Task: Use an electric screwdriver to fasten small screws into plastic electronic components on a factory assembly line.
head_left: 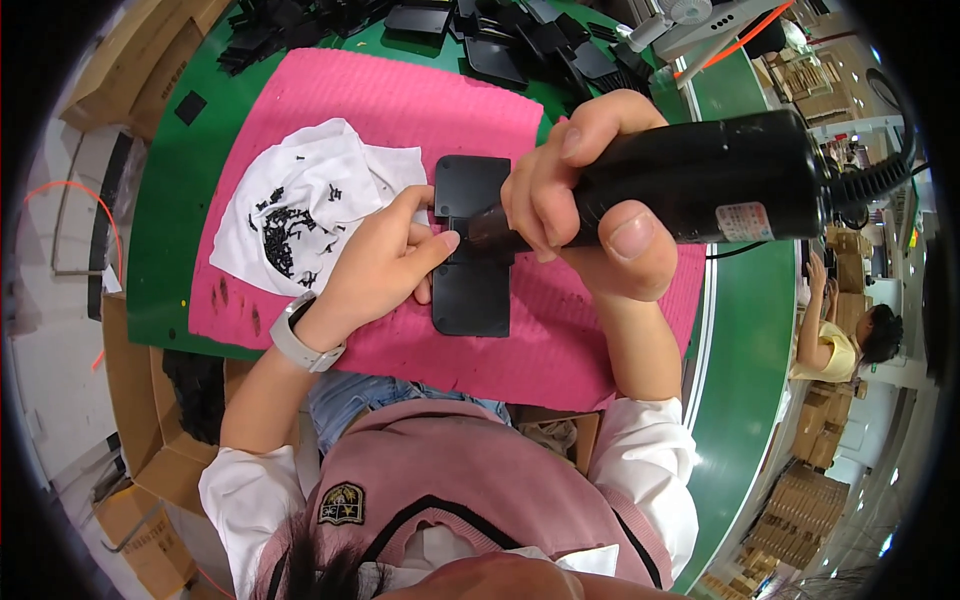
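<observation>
My right hand (pixel 628 268) is wrapped around a thick black electric screwdriver (pixel 700 175), which lies sideways across the view with its tip end pointing left. That tip end reaches the narrow middle of a black plastic part (pixel 471 300) with two flat rounded panels. From the left, my left hand (pixel 375 262) grips the middle of this part, with thumb and forefinger close to the tip. The exact contact of the tip is hard to make out. Beside my left hand, a crumpled white cloth (pixel 320 165) carries a heap of small black screws (pixel 283 240).
A pink ribbed mat (pixel 400 90) covers part of the green table (pixel 160 260). Several black plastic parts (pixel 495 58) are piled along the far edge, near a small white fan (pixel 690 10). A black coiled cable (pixel 868 182) trails right. Another person (pixel 835 345) sits farther right.
</observation>
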